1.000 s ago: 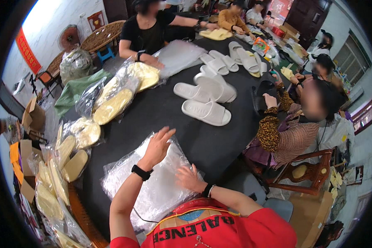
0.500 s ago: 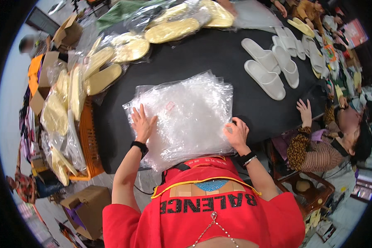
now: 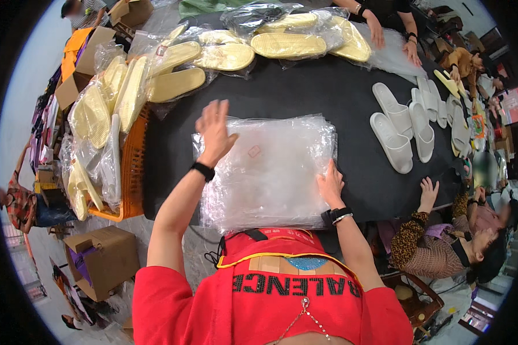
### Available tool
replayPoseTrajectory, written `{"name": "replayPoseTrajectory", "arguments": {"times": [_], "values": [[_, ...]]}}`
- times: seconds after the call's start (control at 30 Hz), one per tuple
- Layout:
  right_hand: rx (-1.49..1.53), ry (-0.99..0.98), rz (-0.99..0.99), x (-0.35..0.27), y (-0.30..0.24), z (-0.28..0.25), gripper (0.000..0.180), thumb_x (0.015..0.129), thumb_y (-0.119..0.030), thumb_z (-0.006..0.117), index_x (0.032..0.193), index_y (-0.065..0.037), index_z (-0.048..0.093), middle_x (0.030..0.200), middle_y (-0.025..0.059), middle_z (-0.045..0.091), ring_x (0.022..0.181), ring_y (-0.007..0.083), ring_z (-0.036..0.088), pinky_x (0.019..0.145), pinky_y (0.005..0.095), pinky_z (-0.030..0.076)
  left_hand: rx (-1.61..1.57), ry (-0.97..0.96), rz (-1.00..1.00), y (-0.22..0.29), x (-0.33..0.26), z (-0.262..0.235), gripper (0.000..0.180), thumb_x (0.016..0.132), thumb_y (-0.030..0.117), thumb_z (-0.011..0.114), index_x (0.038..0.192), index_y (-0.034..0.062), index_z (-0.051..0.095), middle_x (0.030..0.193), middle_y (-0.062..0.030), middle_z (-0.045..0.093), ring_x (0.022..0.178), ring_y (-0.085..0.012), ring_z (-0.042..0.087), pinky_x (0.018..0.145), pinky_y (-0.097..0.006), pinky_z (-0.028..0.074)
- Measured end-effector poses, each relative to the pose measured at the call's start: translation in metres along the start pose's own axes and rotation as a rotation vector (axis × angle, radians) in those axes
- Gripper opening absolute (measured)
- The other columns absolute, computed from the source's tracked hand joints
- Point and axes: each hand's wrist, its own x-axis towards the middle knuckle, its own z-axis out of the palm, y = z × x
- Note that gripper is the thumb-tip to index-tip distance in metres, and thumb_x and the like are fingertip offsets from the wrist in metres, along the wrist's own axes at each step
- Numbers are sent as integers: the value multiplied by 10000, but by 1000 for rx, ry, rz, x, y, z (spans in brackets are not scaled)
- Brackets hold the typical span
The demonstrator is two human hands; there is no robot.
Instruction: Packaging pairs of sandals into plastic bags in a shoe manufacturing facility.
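Observation:
A stack of clear plastic bags lies flat on the black table in front of me, its edges fairly even. My left hand is over the stack's far left corner with fingers stretched out; it looks a little blurred and holds nothing. At the stack's right edge is my right hand, its fingers bent and pressed against the side of the bags. Whether those fingers grip the bags' edge or only push on it is hard to see.
Bagged yellow slippers line the far and left edges, some over an orange basket. White slippers lie to the right. A co-worker's hand rests near the right edge; another person's hands touch plastic at the far side.
My left hand has lifted and moved to the far left corner of the stack. The bags' edges have become more even. My right hand stays at the right edge, and the view has shifted.

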Motion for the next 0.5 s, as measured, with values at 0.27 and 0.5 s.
{"name": "replayPoseTrajectory", "arguments": {"times": [0.27, 0.5], "values": [[3, -31, 180, -1, -10, -2, 713, 759, -241, 530, 1381, -142, 197, 1429, 134, 194, 1280, 332, 206, 981, 546, 215, -37, -645, 397, 57, 24, 96, 675, 811, 597, 415, 1281, 114, 387, 1177, -149, 499, 1101, -328, 447, 849, -509, 330], [651, 82, -6, 7, 16, 17, 787, 705, -346, 643, 1353, -164, 236, 1353, 159, 298, 1233, 381, 264, 967, 553, 224, -225, -871, 430, 62, 13, 111, 613, 835, 567, 399, 1232, 103, 458, 1130, -157, 546, 1041, -306, 519, 868, -478, 326]]}}
